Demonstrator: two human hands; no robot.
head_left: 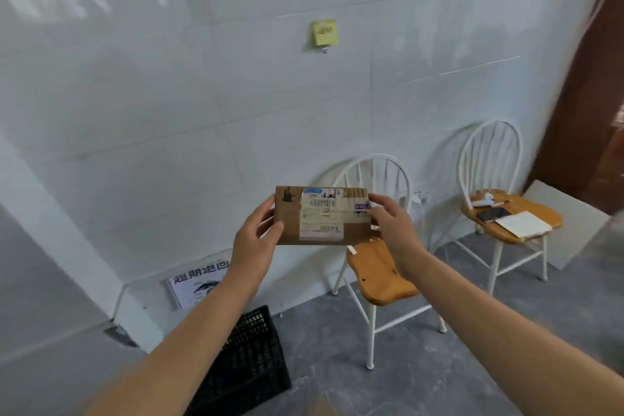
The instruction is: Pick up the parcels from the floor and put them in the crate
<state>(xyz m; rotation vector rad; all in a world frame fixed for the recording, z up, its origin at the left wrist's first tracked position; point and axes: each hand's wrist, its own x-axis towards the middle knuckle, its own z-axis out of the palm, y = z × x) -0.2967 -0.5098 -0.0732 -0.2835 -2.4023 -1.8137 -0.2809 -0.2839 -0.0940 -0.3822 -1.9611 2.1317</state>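
A small brown cardboard parcel with a white shipping label is held up in front of me at chest height. My left hand grips its left end, thumb on the front. My right hand grips its right end. The black plastic crate stands on the grey floor below, partly hidden behind my left forearm; its inside is not visible.
A white tiled wall is straight ahead with a yellow sticky note. Two white chairs with wooden seats stand by the wall, the near one just behind the parcel, the far one carrying a phone and papers. A printed sign leans at the wall's foot.
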